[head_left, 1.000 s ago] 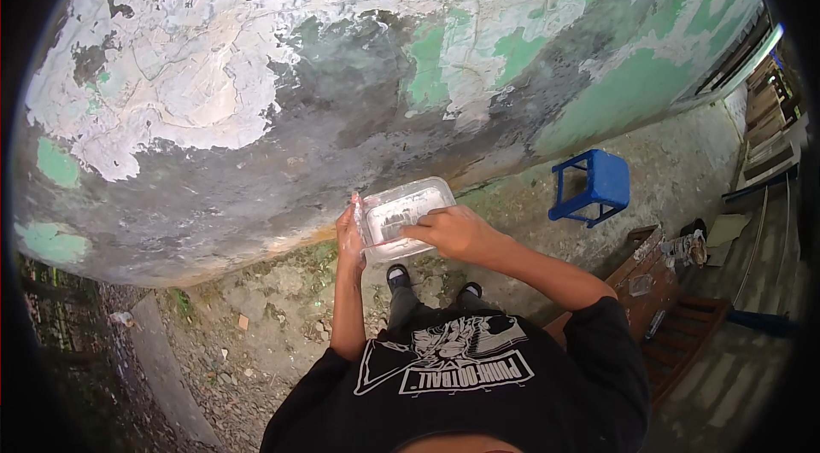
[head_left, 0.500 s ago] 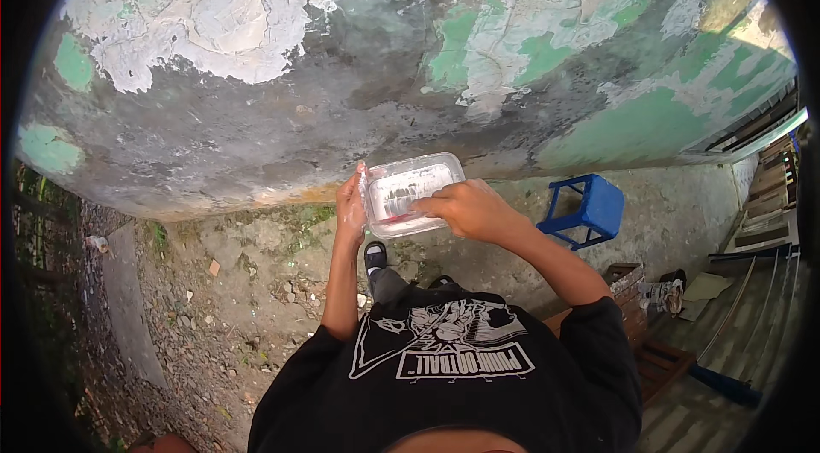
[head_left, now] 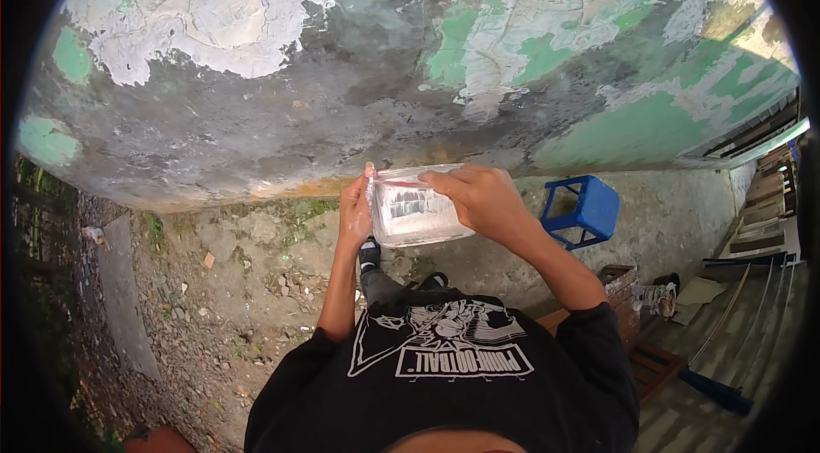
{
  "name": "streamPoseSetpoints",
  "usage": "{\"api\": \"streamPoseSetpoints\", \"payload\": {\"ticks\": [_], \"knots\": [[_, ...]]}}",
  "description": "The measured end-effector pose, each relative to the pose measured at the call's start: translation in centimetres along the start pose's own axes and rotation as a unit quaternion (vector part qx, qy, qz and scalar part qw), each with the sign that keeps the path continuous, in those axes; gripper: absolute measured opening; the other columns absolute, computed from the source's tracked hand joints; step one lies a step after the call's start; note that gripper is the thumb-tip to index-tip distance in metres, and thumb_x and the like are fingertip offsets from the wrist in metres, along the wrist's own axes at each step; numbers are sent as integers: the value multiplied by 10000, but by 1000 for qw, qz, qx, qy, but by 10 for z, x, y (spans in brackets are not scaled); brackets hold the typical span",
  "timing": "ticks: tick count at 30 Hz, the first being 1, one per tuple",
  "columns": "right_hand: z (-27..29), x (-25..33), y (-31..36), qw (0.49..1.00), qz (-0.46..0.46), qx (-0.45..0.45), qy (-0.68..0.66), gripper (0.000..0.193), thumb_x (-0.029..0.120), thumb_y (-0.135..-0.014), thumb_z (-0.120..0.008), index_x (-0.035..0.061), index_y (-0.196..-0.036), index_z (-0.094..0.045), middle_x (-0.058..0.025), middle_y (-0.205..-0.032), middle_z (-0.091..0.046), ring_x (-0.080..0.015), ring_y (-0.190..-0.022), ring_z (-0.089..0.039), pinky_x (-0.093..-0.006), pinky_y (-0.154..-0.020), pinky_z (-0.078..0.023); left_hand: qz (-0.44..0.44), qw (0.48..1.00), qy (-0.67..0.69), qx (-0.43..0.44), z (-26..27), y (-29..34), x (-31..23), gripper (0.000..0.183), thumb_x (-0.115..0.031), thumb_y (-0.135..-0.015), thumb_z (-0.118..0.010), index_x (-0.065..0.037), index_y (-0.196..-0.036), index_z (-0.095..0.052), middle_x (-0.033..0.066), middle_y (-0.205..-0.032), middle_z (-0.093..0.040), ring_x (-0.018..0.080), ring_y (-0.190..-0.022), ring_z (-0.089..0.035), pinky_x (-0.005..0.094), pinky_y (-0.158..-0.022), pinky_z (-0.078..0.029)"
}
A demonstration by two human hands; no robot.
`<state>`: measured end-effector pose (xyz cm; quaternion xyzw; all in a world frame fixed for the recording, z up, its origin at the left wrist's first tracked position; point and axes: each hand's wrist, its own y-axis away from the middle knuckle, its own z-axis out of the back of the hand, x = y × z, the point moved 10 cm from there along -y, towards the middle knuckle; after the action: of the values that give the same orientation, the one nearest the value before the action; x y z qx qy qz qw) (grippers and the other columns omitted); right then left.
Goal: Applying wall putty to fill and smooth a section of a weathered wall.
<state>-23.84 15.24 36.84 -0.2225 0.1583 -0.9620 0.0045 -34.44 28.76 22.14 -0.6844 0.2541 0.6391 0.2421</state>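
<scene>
A clear plastic container [head_left: 425, 237] with white paste [head_left: 437, 224] smeared inside is in front of my body, near the wall. My left hand [head_left: 354, 212] is closed on its left rim, the thumb up along the edge and white smears on the fingers. Over the container's far right side, my right hand [head_left: 487, 201] is closed on a thin flat tool with a reddish edge [head_left: 400, 184], which lies along the far inner wall. The fingers hide most of this tool, so its kind is unclear. A streaked patch in the paste shows through to the bottom.
A wall [head_left: 384, 103] with peeling white and green paint stands ahead. A blue plastic stool [head_left: 598, 210] stands at the right. A wooden item [head_left: 658, 366] and corrugated sheets [head_left: 717, 368] lie at the lower right. Gravel and stones [head_left: 213, 325] cover the left ground.
My right hand has moved the tool from the container's near side to its far side. The container has shifted slightly right and nearer and is tilted differently.
</scene>
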Motion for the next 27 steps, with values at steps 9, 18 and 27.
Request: {"api": "streamPoseSetpoints", "payload": {"ticks": [9, 18, 27], "knots": [[-32, 32, 1, 983, 84, -30, 159, 290, 110, -764, -595, 139, -1046, -659, 0, -950, -649, -192, -842, -634, -326, -650, -543, -20, 997, 63, -47, 18, -10, 1, 541, -439, -1013, -436, 56, -1042, -652, 82, -906, -685, 107, -764, -612, 253, -700, -499], [-30, 33, -20, 990, 92, -34, 98, 245, 118, -758, -575, 128, -999, -621, -21, -859, -606, -208, -783, -633, -336, -617, -535, -16, 996, 31, -76, 28, -9, -9, 527, -442, -1014, -435, 29, -977, -669, 23, -793, -652, 65, -699, -563, 230, -623, -472], [-56, 35, -35, 994, 82, 25, 68, 265, 102, -748, -589, 138, -1008, -628, -8, -849, -609, -217, -766, -638, -367, -610, -532, 17, 990, 103, -92, 66, -36, 11, 462, -429, -1006, -467, -14, -953, -664, 9, -781, -640, 61, -666, -566, 237, -607, -484]]}}
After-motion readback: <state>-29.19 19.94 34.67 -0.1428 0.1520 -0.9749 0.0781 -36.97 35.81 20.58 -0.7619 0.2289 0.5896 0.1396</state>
